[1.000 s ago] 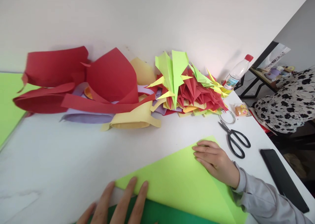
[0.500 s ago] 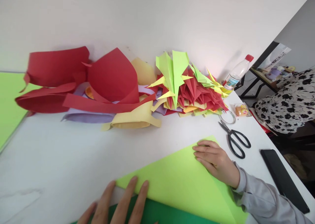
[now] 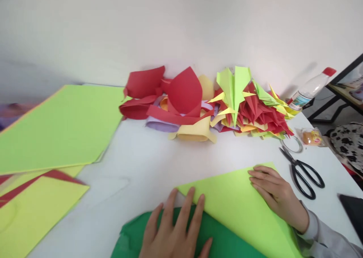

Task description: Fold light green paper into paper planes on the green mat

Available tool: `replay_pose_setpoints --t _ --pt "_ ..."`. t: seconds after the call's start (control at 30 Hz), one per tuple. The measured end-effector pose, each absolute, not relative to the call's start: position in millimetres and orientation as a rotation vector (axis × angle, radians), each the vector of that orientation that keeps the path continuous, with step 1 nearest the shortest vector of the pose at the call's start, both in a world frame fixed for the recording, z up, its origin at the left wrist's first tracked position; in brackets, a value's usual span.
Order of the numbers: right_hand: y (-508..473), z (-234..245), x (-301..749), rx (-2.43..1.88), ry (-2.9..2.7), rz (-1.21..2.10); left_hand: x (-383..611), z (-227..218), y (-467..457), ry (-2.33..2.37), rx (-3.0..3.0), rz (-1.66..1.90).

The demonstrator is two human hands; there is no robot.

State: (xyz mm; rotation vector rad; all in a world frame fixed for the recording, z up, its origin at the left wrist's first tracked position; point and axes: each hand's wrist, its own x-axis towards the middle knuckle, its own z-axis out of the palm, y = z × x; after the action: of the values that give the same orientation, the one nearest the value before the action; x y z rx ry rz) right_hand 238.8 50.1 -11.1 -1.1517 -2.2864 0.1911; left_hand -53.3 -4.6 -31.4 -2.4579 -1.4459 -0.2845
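A lime-green sheet of paper (image 3: 235,209), folded into a triangle, lies on the white table (image 3: 141,167) near its front edge. My right hand (image 3: 276,195) rests flat on the sheet's right corner, fingers stretched out. My left hand (image 3: 176,233) lies flat with fingers spread, its fingertips on the fold's left tip and its palm over a dark green sheet (image 3: 218,237) that lies under the lime one. Neither hand holds anything.
Large lime-green (image 3: 59,125) and yellow (image 3: 36,212) sheets lie at the left. Curled red, yellow and purple paper scraps (image 3: 172,103) and a heap of folded paper planes (image 3: 249,107) line the wall. Scissors (image 3: 304,171), a tape roll (image 3: 292,144), a snack packet (image 3: 310,137), a bottle (image 3: 312,88) and a black phone (image 3: 354,212) sit right.
The view has swung left and down, so the sheets at the left now show. Both hands keep their places on the paper; more of my left hand is visible.
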Motion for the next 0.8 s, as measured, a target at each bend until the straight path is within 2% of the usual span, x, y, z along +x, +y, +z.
replay_pose_setpoints --t 0.8 --pt "54 -12 244 -1.071 -2.329 0.119 -38 -17 -8 -1.791 -2.516 -0.366"
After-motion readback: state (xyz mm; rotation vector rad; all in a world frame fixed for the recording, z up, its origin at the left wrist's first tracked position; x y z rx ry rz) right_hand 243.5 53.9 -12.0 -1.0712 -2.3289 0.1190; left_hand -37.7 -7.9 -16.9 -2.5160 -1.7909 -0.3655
